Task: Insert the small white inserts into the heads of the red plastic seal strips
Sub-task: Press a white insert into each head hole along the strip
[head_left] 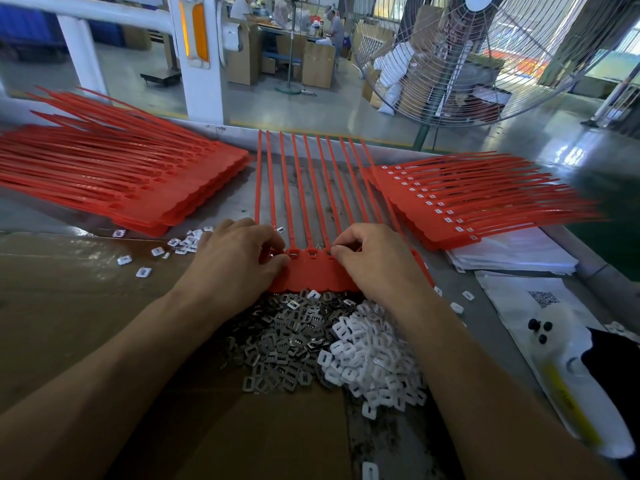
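Both hands work on the joined sheet of red seal strips (313, 271) lying in the middle of the table (433, 445), tails pointing far. The left hand (239, 261) has its fingers curled, pinching at the row of heads near the sheet's left end; the right hand (372, 258) pinches at a head further right, though what sits between its fingertips is too small to make out. A few heads between the hands seem to hold metal pieces. Just near of the sheet lie a heap of grey metal clips (277, 344) and a heap of white inserts (370, 358), touching and partly mixed. That mixing is the main risk: a blind reach could bring up the wrong piece. An insert pushed in tilted could jam or pop out, and pressure on one end could slide the sheet and spill pieces already seated.
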{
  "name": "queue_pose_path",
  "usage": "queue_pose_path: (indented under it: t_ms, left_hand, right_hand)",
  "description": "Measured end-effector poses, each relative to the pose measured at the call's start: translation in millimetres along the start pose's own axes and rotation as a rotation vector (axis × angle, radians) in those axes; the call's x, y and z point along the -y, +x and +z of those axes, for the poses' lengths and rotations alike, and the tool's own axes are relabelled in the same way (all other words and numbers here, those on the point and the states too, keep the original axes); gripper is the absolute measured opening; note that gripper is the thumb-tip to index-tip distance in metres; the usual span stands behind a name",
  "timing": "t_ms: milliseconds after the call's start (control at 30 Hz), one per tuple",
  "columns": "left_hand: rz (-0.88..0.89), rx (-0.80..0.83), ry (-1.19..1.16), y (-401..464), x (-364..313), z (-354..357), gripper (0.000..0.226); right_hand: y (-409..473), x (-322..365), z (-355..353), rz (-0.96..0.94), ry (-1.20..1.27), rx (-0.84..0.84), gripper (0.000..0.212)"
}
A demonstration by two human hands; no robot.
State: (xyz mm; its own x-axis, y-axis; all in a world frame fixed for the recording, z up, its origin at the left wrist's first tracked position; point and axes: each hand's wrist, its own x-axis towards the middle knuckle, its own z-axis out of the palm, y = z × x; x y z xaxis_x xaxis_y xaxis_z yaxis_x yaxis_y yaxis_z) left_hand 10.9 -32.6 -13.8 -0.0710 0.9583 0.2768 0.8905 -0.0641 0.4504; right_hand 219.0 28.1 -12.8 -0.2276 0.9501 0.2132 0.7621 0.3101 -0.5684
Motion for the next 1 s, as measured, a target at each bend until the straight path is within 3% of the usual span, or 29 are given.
queue_pose_path:
  t_ms: [767,1000]
  left_hand:
    - [0.006,0.003,-0.002,0,1,-1,0.025]
    - [0.009,0.004,-0.004,1,1,-1,0.025]
  right_hand:
    - [3,-9,-22,0.106,-0.042,-0.059,0.013]
    - [-4,-14,-45,0.091,0.002,0.197,0.01]
